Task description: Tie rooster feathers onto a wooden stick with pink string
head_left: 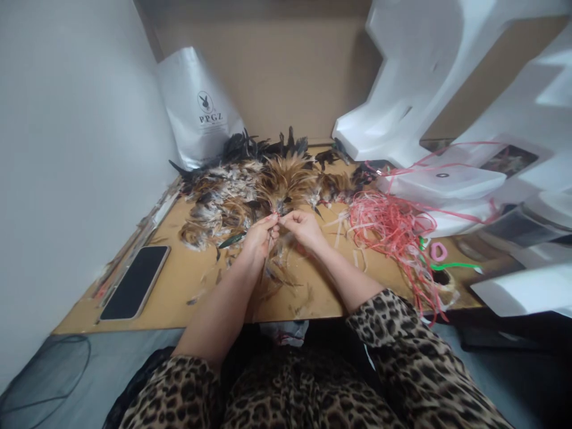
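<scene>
Left hand (263, 233): pinched on feather bundle (286, 182).
Right hand (302, 226): fingertips closed at same bundle.
Worktop (179, 286): phone (134, 281) left; pink strips (388, 226) right.

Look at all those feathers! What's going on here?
A person in leopard-print sleeves sits at a flat brown board. The left hand and right hand meet in a pinching grip at the base of a fan-shaped bundle of brown and black feathers. More loose feathers are heaped beside it. A tangle of pink plastic string lies to the right, and a black flat phone lies on the board's left side.
</scene>
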`<state>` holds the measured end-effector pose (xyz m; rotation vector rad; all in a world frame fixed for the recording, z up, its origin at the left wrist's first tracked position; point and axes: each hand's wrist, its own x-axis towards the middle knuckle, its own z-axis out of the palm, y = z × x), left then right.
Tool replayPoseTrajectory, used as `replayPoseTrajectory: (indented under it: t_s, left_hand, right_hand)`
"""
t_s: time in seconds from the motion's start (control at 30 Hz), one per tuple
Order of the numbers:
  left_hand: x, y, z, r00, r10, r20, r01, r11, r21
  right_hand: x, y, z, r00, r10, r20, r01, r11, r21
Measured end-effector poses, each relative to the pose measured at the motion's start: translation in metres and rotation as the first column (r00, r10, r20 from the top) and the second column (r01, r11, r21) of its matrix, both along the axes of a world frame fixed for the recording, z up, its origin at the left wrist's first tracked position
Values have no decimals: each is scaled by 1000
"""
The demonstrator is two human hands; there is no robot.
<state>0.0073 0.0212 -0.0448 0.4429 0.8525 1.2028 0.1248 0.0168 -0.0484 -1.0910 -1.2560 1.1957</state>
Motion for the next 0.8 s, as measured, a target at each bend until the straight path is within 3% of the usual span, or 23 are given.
replayPoseTrajectory:
  t_s: [0.27, 0.33, 0.43, 0.5, 0.57, 0.7, 0.8]
  left_hand:
    - [-7, -2, 13, 998, 1, 67, 0, 1000, -16]
    - [-7, -2, 15, 996, 20, 82, -18, 1000, -23]
    - [-7, -2, 16, 995, 37, 93, -34, 999, -31]
    - [-7, -2, 15, 995, 40, 95, -37, 999, -35]
    - [-7, -2, 14, 995, 41, 93, -37, 999, -38]
    - [-8, 1, 10, 991, 51, 120, -48, 998, -30]
    - [-10, 3, 7, 987, 64, 148, -61, 998, -23]
  right_hand:
    - [40, 4, 12, 955, 286, 77, -270, 948, -171]
    - [61, 13, 9, 963, 229, 145, -201, 961, -189]
    - [90, 32, 5, 947, -59, 316, 97, 989, -107]
    - [103, 46, 2, 872, -201, 447, 230, 973, -11]
    - [107, 60, 0, 770, -265, 581, 273, 959, 75]
    - [97, 85, -4, 543, -311, 780, 291, 941, 173]
    - [84, 98, -6, 429, -308, 849, 328, 929, 171]
